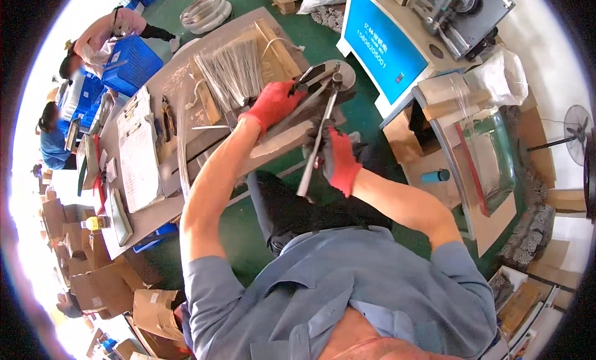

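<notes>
My right hand (340, 158), in a red and dark glove, is closed around a long metal lever (328, 114). The lever slants from a pivot at the table's far right corner down toward my lap. At that corner, my left hand (273, 105), in a red glove, is closed beside a dark metal fixture (312, 74); its fingertips are partly hidden, and I cannot make out what they hold. Left of this hand, a bundle of thin metal strips (230, 71) lies in a wooden holder (276, 48). A thin rod (211, 127) sticks out below the bundle.
Pliers (167, 119) and a paper sheet (138, 152) lie on the table (177, 59). A blue-fronted machine (385, 49) stands right of the lever, beside a stand with a teal bottle (435, 175). Blue crates (131, 65) and two people are at the far left.
</notes>
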{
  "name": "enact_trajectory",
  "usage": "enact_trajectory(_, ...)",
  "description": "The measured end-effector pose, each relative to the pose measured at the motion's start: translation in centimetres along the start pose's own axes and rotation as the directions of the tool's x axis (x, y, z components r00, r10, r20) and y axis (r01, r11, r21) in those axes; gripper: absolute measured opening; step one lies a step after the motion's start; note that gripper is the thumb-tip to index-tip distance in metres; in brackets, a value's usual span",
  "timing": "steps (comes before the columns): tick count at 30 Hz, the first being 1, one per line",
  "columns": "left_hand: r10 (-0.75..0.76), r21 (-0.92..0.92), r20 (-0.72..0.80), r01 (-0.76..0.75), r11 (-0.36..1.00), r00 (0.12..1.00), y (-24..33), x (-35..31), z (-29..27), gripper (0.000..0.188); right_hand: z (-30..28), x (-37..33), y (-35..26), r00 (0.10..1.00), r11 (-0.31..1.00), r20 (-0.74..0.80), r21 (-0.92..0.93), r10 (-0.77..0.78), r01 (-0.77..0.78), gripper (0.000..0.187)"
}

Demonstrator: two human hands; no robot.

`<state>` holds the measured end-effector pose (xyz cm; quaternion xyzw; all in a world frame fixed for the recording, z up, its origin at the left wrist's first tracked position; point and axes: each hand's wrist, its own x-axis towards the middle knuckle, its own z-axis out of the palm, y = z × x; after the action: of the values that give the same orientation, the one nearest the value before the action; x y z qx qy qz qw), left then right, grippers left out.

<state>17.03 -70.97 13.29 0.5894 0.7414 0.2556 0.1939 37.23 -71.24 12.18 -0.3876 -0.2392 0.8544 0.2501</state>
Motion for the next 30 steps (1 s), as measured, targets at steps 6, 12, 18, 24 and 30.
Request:
enact_trajectory(6, -0.048, -0.132, 0.209, 0.076, 0.988, 0.977, 1.1, -2.0, -3.1, 0.040, 0.0, 6.3, 4.5, 0.980, 0.972, 0.038, -0.124, -0.195, 0.199, 0.016)
enact_trajectory(12, -0.029, -0.068, 0.228, 0.046, 0.997, 0.973, 0.4, -1.6, -3.2, 0.032, 1.2, 6.5, 4.1, 0.936, 0.852, 0.080, -0.392, -0.344, 0.346, 0.023)
enact_trajectory(18, 0.136, -0.012, 0.148, -0.135, 0.991, 0.980, -1.5, -0.9, -2.7, 0.031, 3.9, 6.3, 2.4, 0.955, 0.786, 0.082, -0.550, -0.284, 0.281, 0.030)
enact_trajectory(24, 0.001, -0.004, 0.223, 0.000, 1.000, 0.975, 1.1, -1.1, -3.3, 0.034, -0.8, 8.2, 4.5, 0.956, 0.915, 0.156, -0.284, -0.249, 0.285, 0.029)
enact_trajectory(30, -0.148, -0.236, 0.155, 0.182, 0.955, 0.977, 2.6, -3.3, -2.2, 0.035, -4.8, 1.4, -3.8, 0.989, 0.885, 0.143, -0.464, 0.048, 0.025, 0.021)
